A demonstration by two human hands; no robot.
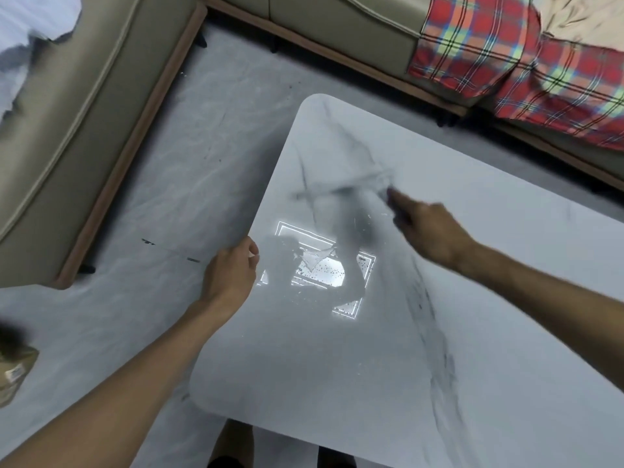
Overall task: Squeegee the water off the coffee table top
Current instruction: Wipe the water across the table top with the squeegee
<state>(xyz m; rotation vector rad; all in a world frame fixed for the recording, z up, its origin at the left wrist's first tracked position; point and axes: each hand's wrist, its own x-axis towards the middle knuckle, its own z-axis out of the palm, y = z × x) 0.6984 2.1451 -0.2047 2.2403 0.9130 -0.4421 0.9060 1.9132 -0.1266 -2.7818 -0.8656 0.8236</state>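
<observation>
The white marble coffee table top (472,197) fills the middle and right of the head view. Water droplets (320,271) show in the bright ceiling-light reflection near its left edge. My right hand (432,231) is closed around the dark handle of a squeegee (347,187), whose blade is motion-blurred and lies across the far left part of the top. My left hand (233,271) grips the table's left edge, thumb on top. A dark shadow or reflection runs from the blade down toward the reflection.
A beige sofa (67,113) stands left of the table, and another beige sofa (337,28) runs along the back under a red plaid blanket (506,62). Grey marbled floor (169,163) lies between. A cardboard box (13,376) sits at the left edge. My knees (236,444) show below the table.
</observation>
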